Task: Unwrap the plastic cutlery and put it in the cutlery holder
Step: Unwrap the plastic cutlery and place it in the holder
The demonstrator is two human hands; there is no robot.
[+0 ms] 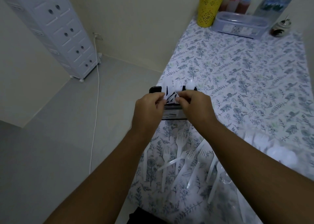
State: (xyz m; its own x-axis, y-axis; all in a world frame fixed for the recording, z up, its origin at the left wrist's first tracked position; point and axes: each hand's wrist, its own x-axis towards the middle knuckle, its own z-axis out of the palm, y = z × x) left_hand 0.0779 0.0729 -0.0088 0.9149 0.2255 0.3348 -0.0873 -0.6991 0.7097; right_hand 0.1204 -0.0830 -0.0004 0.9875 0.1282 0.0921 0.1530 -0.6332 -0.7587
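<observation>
both hands, the left hand (149,103) and right hand (193,103), pinch white cutlery (171,96) just above the black holder (173,112). let it slide straight down before letting go.

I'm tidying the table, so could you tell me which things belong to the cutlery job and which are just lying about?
In use: cutlery holder, loose forks, spoons.
Lying about: yellow cup, sauce bottles, clear box, water bottles.
</observation>
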